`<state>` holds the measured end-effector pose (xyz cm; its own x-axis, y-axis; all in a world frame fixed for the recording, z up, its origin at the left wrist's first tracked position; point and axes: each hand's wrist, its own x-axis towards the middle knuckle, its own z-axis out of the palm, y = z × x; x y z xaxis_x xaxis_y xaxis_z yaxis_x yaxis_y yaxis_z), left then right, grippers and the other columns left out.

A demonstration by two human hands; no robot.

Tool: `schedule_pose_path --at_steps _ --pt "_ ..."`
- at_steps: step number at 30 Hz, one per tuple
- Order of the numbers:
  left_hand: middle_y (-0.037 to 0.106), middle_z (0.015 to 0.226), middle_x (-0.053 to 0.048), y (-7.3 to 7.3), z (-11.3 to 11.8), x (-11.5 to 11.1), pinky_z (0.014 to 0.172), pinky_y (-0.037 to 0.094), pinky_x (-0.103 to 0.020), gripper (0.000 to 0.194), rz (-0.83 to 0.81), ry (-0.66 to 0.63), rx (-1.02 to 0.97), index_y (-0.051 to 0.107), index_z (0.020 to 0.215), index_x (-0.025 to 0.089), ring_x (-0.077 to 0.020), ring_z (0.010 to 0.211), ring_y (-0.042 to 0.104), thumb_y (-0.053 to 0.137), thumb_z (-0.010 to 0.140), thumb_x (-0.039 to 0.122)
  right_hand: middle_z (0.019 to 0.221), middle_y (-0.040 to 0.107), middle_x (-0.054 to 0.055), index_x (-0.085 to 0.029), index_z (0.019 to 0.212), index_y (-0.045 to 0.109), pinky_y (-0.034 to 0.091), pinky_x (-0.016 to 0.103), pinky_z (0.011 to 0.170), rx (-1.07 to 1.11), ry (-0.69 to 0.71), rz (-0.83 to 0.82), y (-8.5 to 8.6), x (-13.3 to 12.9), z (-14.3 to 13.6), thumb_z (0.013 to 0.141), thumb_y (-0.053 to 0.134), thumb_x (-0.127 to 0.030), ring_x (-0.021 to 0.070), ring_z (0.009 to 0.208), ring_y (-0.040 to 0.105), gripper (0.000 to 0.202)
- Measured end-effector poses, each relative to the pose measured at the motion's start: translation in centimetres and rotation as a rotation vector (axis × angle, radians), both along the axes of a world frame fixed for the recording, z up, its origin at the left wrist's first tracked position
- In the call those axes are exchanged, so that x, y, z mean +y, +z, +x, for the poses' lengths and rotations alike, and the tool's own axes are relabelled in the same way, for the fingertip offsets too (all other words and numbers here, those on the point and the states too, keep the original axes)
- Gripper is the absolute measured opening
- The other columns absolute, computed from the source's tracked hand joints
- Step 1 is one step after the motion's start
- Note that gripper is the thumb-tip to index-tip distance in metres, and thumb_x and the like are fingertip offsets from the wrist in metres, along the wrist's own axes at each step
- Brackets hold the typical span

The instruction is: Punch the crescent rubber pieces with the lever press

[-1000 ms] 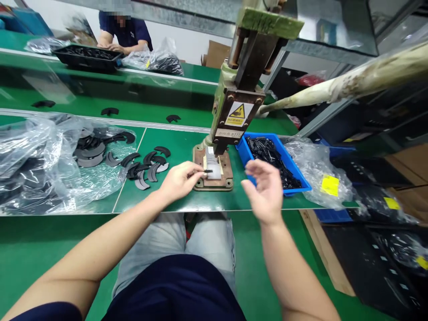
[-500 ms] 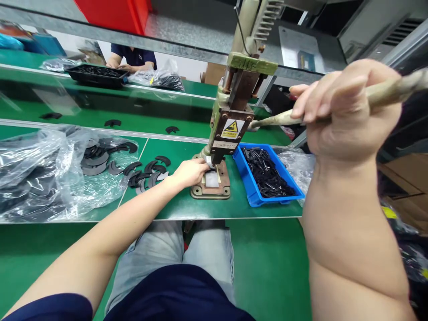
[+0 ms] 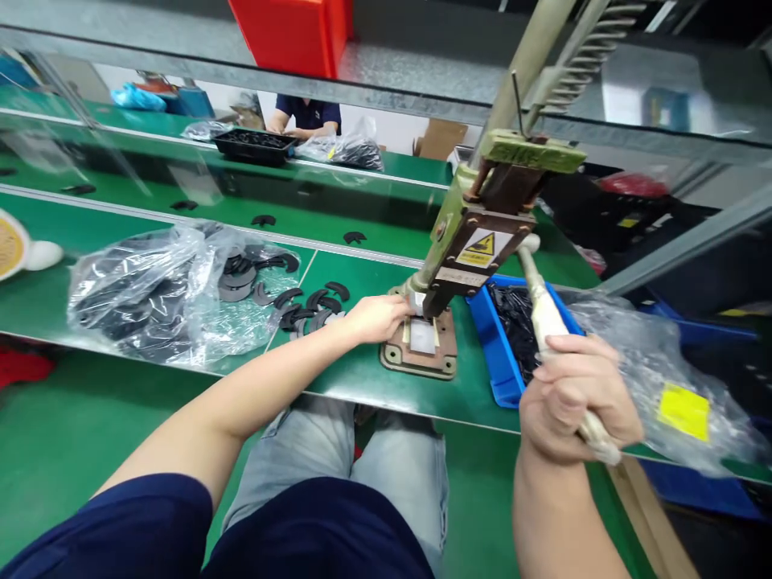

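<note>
My right hand (image 3: pixel 579 398) is wrapped round the pale lever (image 3: pixel 546 314) of a green hand press (image 3: pixel 446 229). Beside the press head, my left hand (image 3: pixel 379 318) reaches to the base plate (image 3: pixel 447 342), its fingertips under the ram and its fingers together; what they hold is too small and hidden to make out. A whitish square pad (image 3: pixel 422 336) lies on the base. Left of my left hand, curved black pieces (image 3: pixel 317 299) are scattered on the green table (image 3: pixel 343 370).
A blue bin (image 3: pixel 498 370) of black parts stands right of the press. Clear bags (image 3: pixel 150 297) lie at left and right. Several black pieces rest on the belt (image 3: pixel 314 213) behind. A person (image 3: pixel 307 117) works beyond, near a black tray (image 3: pixel 253 146). A metal shelf hangs above.
My right hand has pulled the lever down and toward me. My left hand stays at the press base. The view has shifted, showing more at the right.
</note>
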<state>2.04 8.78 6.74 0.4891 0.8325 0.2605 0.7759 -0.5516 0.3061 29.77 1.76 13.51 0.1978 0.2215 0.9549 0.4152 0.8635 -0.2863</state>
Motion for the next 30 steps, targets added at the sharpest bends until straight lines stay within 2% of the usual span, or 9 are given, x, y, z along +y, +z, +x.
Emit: schedule_pose_path --at_steps 6,8,10,15,21,23,25,28,30 --pt "0.071 0.141 -0.014 1.0 -11.2 4.5 0.117 0.047 -0.040 0.043 -0.142 0.362 0.216 0.071 0.138 0.018 -0.0296 0.133 0.064 0.057 0.101 0.036 0.048 0.049 -0.001 -0.023 0.051 0.042 0.052 0.057 0.085 0.032 -0.042 -0.001 0.2 0.3 -0.4 0.092 0.066 -0.054 0.0248 0.062 0.065 0.057" --pt "0.068 0.146 -0.015 0.9 -14.1 6.0 0.116 0.047 -0.038 0.054 -0.274 0.420 0.275 0.066 0.144 0.019 -0.0304 0.136 0.063 0.062 0.098 0.047 0.047 0.049 -0.002 -0.022 0.051 0.041 0.051 0.054 0.079 0.028 -0.040 0.018 0.2 0.4 -0.4 0.092 0.066 -0.054 0.0226 0.057 0.061 0.058" --pt "0.067 0.149 -0.013 0.6 -15.4 7.0 0.114 0.048 -0.035 0.064 -0.392 0.412 0.310 0.064 0.148 0.022 -0.0296 0.136 0.064 0.067 0.093 0.055 0.047 0.050 -0.002 -0.022 0.052 0.043 0.051 0.050 0.072 0.005 -0.029 0.055 0.3 0.6 -0.3 0.093 0.066 -0.053 0.0198 0.051 0.056 0.056" --pt "0.072 0.142 -0.011 0.3 -14.2 8.4 0.102 0.052 -0.029 0.065 -0.474 0.362 0.396 0.070 0.141 0.026 -0.0281 0.126 0.069 0.077 0.082 0.053 0.054 0.059 -0.002 -0.024 0.058 0.052 0.052 0.048 0.067 -0.071 -0.042 0.067 0.1 1.0 0.4 0.092 0.069 -0.054 0.0196 0.052 0.059 0.048" --pt "0.081 0.102 -0.004 2.2 -12.7 8.9 0.079 0.051 -0.026 0.034 -0.499 0.291 0.357 0.078 0.103 0.025 -0.0226 0.095 0.072 0.077 0.080 0.049 0.059 0.065 -0.001 -0.026 0.063 0.056 0.054 0.051 0.070 -0.086 -0.089 0.023 0.0 0.7 0.7 0.090 0.070 -0.056 0.0226 0.058 0.064 0.043" --pt "0.078 0.086 -0.002 2.6 -12.1 8.4 0.074 0.050 -0.027 0.028 -0.493 0.307 0.217 0.073 0.092 0.023 -0.0205 0.083 0.070 0.078 0.081 0.048 0.061 0.066 -0.001 -0.026 0.065 0.056 0.055 0.052 0.074 -0.073 -0.088 -0.002 0.0 0.5 0.5 0.091 0.069 -0.054 0.0232 0.062 0.065 0.040" --pt "0.075 0.078 -0.001 2.7 -10.7 7.4 0.069 0.051 -0.027 0.028 -0.524 0.335 -0.039 0.066 0.087 0.021 -0.0180 0.075 0.069 0.080 0.083 0.045 0.063 0.066 -0.001 -0.026 0.067 0.056 0.054 0.052 0.077 -0.066 -0.071 -0.005 0.0 0.3 0.3 0.092 0.068 -0.052 0.0224 0.063 0.065 0.038" --pt "0.076 0.079 -0.003 2.4 -7.4 5.2 0.066 0.055 -0.026 0.033 -0.698 0.322 -0.528 0.060 0.090 0.019 -0.0149 0.068 0.070 0.085 0.083 0.040 0.065 0.066 -0.001 -0.025 0.069 0.056 0.054 0.051 0.080 -0.048 -0.050 -0.004 -0.1 0.2 -0.1 0.094 0.067 -0.048 0.0215 0.066 0.065 0.036" --pt "0.076 0.079 -0.005 2.0 -4.7 3.6 0.065 0.058 -0.026 0.037 -0.831 0.289 -0.757 0.059 0.092 0.018 -0.0132 0.064 0.070 0.089 0.082 0.037 0.065 0.066 -0.001 -0.024 0.069 0.056 0.053 0.051 0.081 -0.026 -0.045 -0.009 -0.1 0.1 -0.2 0.094 0.067 -0.048 0.0215 0.067 0.065 0.037"
